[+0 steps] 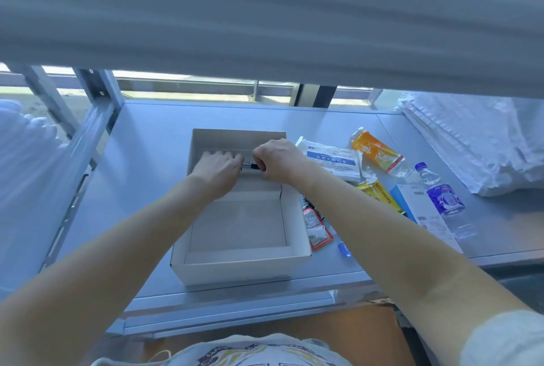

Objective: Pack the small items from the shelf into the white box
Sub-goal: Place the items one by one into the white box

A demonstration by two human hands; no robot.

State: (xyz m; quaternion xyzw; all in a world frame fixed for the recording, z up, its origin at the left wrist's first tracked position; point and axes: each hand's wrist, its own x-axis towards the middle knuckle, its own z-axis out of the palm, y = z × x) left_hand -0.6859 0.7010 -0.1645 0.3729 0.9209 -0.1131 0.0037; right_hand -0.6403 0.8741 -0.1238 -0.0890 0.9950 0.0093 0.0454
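Observation:
The open white box (235,270) stands on the grey shelf (147,177), its lid flap up at the far side. Over its far end, my left hand (216,164) and my right hand (275,161) meet, both holding a small dark pen-like item (250,166) between them; only its middle shows. To the right of the box lie a white mask packet (331,158), an orange bottle (376,152), a yellow packet (379,193), a red sachet (316,228), a blue-white carton (421,206), a blue water bottle (441,192) and a small blue item (343,248).
A higher shelf board (265,12) hangs low across the top of the view. White plastic bags (485,141) pile at the far right, and pale wrapped goods (23,159) sit left beyond the metal upright (97,106). A brown cardboard box (353,333) sits below.

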